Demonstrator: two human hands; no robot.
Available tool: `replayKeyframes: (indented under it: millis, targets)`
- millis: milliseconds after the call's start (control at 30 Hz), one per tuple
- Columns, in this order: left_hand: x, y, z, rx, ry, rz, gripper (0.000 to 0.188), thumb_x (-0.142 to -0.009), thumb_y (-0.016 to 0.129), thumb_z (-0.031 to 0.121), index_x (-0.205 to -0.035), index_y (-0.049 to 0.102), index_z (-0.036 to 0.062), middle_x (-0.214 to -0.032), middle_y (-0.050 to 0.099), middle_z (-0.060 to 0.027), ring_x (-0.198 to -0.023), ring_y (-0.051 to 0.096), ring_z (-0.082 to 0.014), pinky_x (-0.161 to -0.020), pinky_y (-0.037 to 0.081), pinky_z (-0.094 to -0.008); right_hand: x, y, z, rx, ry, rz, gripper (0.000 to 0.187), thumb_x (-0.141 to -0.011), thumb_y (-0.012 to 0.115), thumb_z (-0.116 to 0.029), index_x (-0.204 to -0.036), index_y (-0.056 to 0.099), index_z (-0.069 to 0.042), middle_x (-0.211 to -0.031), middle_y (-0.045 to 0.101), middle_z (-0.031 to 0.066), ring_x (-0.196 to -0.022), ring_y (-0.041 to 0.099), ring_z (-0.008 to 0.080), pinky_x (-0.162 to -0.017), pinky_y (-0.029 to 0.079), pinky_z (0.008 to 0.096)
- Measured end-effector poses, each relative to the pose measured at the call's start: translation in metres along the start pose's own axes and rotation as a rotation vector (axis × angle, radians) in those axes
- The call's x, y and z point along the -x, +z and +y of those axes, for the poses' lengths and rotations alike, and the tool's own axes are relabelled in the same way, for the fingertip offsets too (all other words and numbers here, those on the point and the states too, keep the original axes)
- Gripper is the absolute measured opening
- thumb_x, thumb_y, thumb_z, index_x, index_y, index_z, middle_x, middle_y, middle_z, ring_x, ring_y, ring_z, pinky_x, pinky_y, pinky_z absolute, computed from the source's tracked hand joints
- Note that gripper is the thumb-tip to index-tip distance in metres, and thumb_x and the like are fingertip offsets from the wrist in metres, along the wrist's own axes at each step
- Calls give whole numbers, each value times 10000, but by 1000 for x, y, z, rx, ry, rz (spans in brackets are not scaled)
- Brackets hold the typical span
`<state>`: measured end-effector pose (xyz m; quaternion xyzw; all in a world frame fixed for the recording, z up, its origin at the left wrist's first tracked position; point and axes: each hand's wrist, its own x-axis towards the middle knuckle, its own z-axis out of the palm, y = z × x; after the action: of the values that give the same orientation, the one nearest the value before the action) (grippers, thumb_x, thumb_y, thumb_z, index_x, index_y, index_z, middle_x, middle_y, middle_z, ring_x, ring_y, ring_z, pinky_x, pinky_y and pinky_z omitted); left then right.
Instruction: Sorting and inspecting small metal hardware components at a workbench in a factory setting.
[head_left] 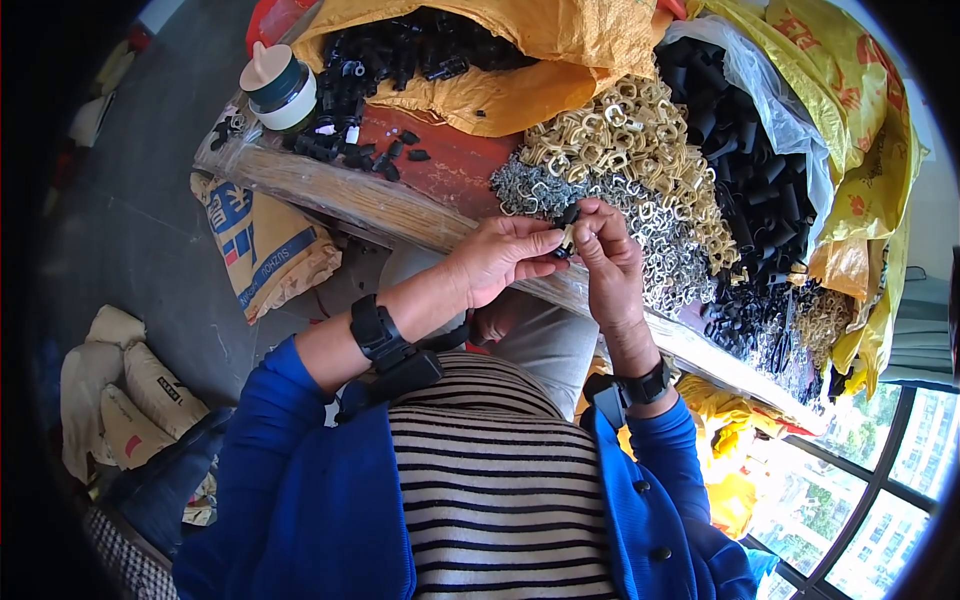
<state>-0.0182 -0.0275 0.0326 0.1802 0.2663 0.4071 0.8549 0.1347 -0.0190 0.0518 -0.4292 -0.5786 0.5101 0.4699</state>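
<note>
Just over the table's front edge, both hands meet on a small black plastic part [569,214]. A pale gold-coloured piece, perhaps a clip, shows against it between the fingertips. My left hand [497,258] is closed, pinching the part's lower end with thumb and fingers. From the right, my right hand [612,262] is also closed, with thumb and forefinger at the gold-coloured piece and the upper end. Fingers cover much of the part. Right behind the hands lie a heap of silver metal clips [655,235] and a bigger heap of gold-coloured clips [610,135].
An orange woven sack [480,100] spills black plastic pieces [400,50] at the back. Black tube pieces [745,150] fill a bag on the right. A lidded jar [280,95] stands at the table's left end. A printed paper sack [265,250] lies below the wooden table edge [350,185].
</note>
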Motion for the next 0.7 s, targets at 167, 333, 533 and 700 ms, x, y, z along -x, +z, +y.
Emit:
replayKeyframes:
  millis: [167,333,533,700]
  targets:
    - [-1,7,0,-73,-18,31,194,-794,512,132,-946,535,14,-884,571,-77,-771,576,-172,-671,478,-211,10,-3,-6,-111,97,47,121,-753,577,-121,-823,526,-37,-973,463,25,-815,444,99,-713,373,231]
    - [4,-6,9,-134,-6,85,168,-790,511,121,-907,540,4,-830,581,-104,-722,583,-165,-609,485,-197,18,-68,2,395,-44,172,157,-730,588,-107,-845,521,-22,-832,502,33,-701,485,106,-637,409,240]
    - [-5,-1,6,-169,10,63,162,-788,514,124,-895,542,6,-810,586,-114,-690,586,-157,-573,488,-193,66,-184,10,1266,101,568,213,-687,587,-183,-852,540,-57,-760,548,98,-653,545,228,-558,426,326]
    - [-9,6,-1,-166,-36,71,169,-790,515,129,-910,540,13,-812,586,-109,-681,585,-151,-571,489,-192,77,-211,37,1483,231,554,218,-686,588,-190,-848,543,-51,-718,550,86,-641,542,211,-553,425,324]
